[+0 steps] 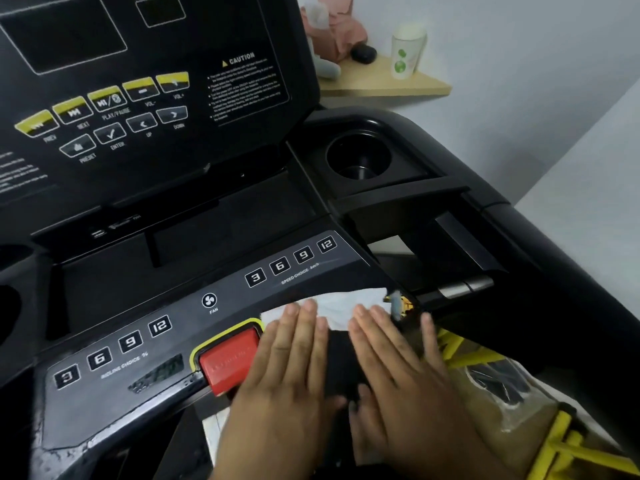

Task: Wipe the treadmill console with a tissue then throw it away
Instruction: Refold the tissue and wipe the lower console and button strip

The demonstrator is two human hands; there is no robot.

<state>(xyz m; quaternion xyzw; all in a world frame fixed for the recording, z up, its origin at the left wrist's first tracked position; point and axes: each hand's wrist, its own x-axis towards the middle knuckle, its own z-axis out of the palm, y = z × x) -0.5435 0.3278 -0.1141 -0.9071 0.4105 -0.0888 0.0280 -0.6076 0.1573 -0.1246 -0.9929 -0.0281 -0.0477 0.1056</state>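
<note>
**Both hands flat on the tissue**

Just right of the red stop button (228, 358), the left hand (287, 372) and right hand (398, 368) lie side by side, fingers straight. They press the white tissue (337, 306) against the treadmill console (180, 317) at its lower right edge. Bare panel stretches leftward.

Home rm set up for exercise: treadmill console (173, 98) filling left & centre; upper right, wooden corner shelf (398, 86) on white wall (519, 64) w/ paper cup (407, 53) & blurred pink item (334, 29), maybe a soft toy.

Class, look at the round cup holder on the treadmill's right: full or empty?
Empty: the cup holder shows its bare bottom, nothing stands in it.
</note>
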